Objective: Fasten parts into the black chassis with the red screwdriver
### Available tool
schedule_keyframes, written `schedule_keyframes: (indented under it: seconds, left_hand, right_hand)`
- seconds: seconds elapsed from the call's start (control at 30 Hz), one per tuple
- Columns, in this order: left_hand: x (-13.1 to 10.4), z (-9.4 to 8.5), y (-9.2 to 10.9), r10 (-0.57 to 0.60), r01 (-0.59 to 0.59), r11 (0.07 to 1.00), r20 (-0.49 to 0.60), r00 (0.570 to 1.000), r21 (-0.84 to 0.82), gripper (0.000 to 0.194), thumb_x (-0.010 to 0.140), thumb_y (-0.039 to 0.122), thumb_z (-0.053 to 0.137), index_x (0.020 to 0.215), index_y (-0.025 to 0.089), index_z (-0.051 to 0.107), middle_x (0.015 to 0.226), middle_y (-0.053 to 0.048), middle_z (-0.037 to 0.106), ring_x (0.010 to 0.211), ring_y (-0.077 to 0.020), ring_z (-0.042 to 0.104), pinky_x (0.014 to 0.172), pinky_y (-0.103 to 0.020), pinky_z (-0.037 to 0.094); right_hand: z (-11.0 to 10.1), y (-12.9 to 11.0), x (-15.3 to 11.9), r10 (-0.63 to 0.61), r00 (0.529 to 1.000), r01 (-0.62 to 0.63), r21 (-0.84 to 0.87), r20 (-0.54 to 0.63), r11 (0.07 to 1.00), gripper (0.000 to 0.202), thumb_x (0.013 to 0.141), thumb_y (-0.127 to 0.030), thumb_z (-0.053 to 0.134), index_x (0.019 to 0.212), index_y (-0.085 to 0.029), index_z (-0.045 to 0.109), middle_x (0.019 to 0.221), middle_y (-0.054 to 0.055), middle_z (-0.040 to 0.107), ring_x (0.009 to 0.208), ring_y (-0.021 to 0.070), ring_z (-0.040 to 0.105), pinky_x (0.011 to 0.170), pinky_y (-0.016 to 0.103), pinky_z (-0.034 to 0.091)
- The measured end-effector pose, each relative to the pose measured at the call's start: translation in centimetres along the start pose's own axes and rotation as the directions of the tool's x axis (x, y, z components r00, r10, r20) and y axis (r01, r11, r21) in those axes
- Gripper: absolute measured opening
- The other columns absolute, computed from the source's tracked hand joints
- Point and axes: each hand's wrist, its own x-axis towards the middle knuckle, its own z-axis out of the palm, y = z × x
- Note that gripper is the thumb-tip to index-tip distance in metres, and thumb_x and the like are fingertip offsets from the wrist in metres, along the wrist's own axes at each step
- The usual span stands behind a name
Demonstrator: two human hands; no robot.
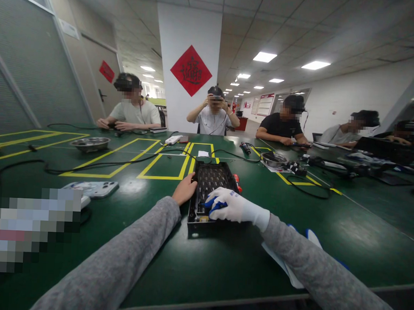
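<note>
A black open case [194, 230] lies on the green table in front of me, with rows of small metallic pieces inside. My left hand [185, 189] is bare and rests against the case's left side, its fingers at the rim; whether they grip it is unclear. Over the near right part of the case is my right hand [227, 205], in a white glove with blue fingertips. Its fingers are bent down into the case, and what they hold, if anything, is hidden. Red round parts [238, 184] show at the case's right side.
A phone [99, 189] lies at the left, a metal bowl [91, 143] beyond it. Another bowl [274, 160] and black devices [343, 168] are at the right. A spare glove [284, 263] lies under my right forearm. Cables cross the table [148, 248]. People sit opposite.
</note>
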Motion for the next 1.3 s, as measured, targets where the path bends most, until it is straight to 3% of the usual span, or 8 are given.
schedule_keyframes:
  seconds: [0.8,1.3]
  left_hand:
    - [-0.3,-0.3,1.2,-0.024,0.024,1.0,-0.015,1.0,-0.006,0.05,0.072,0.015,0.043,0.122,0.014,0.046,0.123,-0.01,0.054,0.113,-0.0225,0.049,0.099,-0.034,0.036]
    - [-0.3,-0.2,1.0,0.0,0.0,1.0,0.0,1.0,0.008,0.048,0.073,0.015,0.041,0.121,0.012,0.047,0.123,-0.011,0.053,0.114,-0.022,0.048,0.099,-0.033,0.035]
  right_hand:
    - [0.3,-0.2,-0.3,-0.02,0.997,0.015,-0.063,-0.077,0.998,0.016,0.068,-0.032,0.066,0.075,-0.017,0.067,0.096,0.004,0.063,0.092,0.0156,0.054,0.084,0.027,0.042]
    - [0.1,-0.6,-0.2,-0.041,0.999,0.039,-0.05,-0.036,0.998,0.015,0.071,-0.032,0.064,0.069,-0.017,0.067,0.092,0.004,0.064,0.087,0.0143,0.056,0.083,0.026,0.042]
